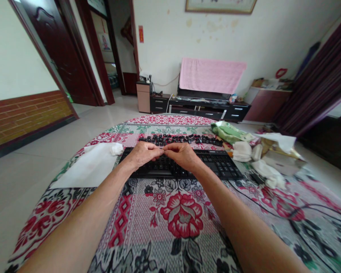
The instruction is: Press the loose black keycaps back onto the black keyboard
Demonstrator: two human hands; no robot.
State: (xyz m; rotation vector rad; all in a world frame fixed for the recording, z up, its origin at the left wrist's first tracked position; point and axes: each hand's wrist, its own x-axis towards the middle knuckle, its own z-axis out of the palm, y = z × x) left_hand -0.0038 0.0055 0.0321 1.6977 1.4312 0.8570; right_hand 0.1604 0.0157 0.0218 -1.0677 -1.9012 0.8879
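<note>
A black keyboard (pixel 226 168) lies across the patterned tablecloth in front of me. Over its middle, my left hand (pixel 144 153) and my right hand (pixel 184 154) meet at the fingertips. Both are closed in a pinch, thumbs against forefingers. Whatever is between the fingertips is too small or too hidden to name. Just beyond the keyboard, loose black keycaps (pixel 207 140) are spread in a long strip. My hands cover part of the keyboard and of that strip.
White paper (pixel 85 168) with a crumpled tissue (pixel 117 149) lies left of the keyboard. To the right are a green packet (pixel 231 132), used tissues (pixel 268 174) and an opened box (pixel 284 157). A black cable (pixel 252 200) trails off rightward. A low TV cabinet (pixel 184 108) stands beyond the table.
</note>
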